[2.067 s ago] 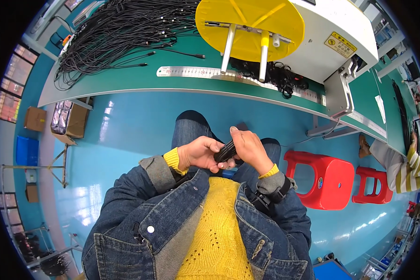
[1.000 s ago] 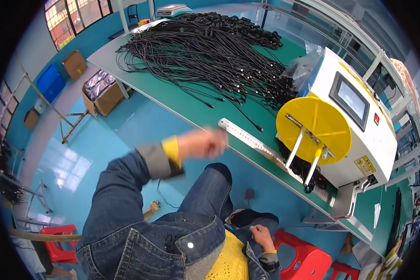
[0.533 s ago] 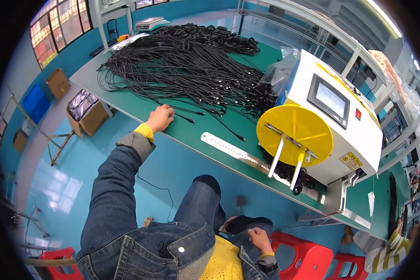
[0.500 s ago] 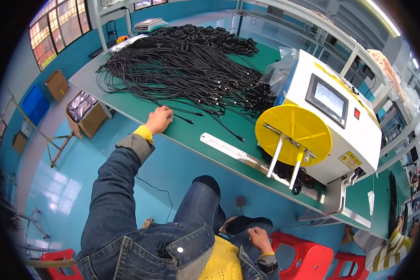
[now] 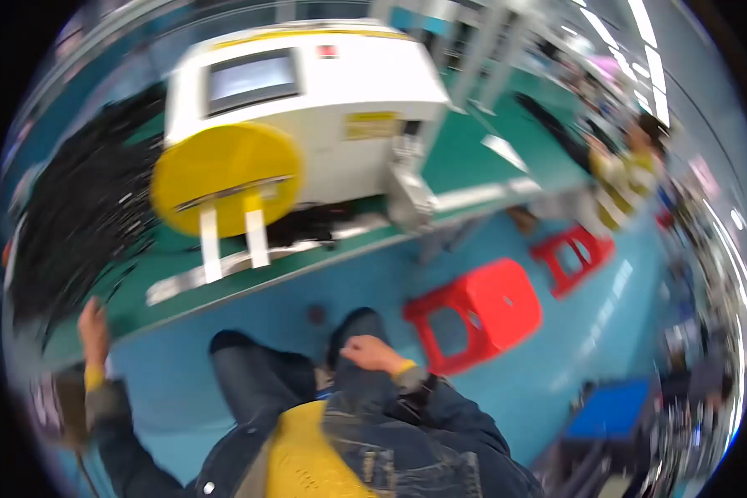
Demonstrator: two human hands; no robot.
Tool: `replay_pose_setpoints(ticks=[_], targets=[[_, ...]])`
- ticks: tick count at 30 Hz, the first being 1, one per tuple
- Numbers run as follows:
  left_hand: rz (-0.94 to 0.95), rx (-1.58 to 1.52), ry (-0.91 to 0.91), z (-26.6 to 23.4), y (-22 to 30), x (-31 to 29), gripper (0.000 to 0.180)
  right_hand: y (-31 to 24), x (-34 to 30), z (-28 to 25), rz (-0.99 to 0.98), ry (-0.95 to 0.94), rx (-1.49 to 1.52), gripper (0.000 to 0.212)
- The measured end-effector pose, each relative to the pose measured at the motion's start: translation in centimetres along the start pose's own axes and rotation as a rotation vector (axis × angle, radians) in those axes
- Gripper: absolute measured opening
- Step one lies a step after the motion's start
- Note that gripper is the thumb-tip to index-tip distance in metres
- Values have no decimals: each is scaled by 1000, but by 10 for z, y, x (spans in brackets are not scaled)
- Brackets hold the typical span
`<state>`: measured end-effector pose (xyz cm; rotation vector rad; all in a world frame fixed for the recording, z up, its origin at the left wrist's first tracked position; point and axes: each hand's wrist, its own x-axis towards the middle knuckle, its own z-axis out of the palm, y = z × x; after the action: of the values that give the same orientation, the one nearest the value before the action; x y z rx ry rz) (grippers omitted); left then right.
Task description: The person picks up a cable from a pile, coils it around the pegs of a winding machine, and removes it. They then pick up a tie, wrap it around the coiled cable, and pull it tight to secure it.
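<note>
At the green table's [image 5: 133, 324] front left edge, my left hand [image 5: 94, 332] touches the tabletop beside a heap of black cables [image 5: 83, 216]. Its fingers are smeared by motion. My right hand [image 5: 371, 353] is over my lap near my knee, fingers curled in, with nothing seen in it. In front of me stands a white machine [image 5: 324, 108] with a small screen [image 5: 251, 80] and a yellow disc [image 5: 228, 178] bearing two pale prongs. A metal ruler [image 5: 174, 286] lies along the table's front edge under the disc.
Red stools [image 5: 502, 307] stand on the blue floor to my right. Farther right, a person in a yellow and white striped top [image 5: 622, 187] is at the table with dark cables [image 5: 552, 129]. A blue-topped object [image 5: 610, 409] is at the lower right.
My view has swung to the right, bringing the machine to the middle left and the other person into fuller view. My left hand stays by the table edge, my right over my lap.
</note>
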<state>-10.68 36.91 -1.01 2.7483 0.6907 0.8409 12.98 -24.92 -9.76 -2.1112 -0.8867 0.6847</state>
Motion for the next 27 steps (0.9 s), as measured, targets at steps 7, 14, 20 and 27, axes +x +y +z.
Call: replay_pose_setpoints(ticks=[7, 14, 20, 27], targets=[[413, -290, -81, -62, 247, -20, 6, -96, -10, -46, 61, 319, 202, 29], [532, -465, -322, -53, 392, -33, 5, -197, -21, -79, -835, 692, -266, 41], [436, -598, -332, -39, 428, -29, 4, -179, -17, -82, -729, 708, -429, 35], [340, -631, -313, -50, 446, -22, 4, -194, -8, -97, -794, 781, -540, 32]])
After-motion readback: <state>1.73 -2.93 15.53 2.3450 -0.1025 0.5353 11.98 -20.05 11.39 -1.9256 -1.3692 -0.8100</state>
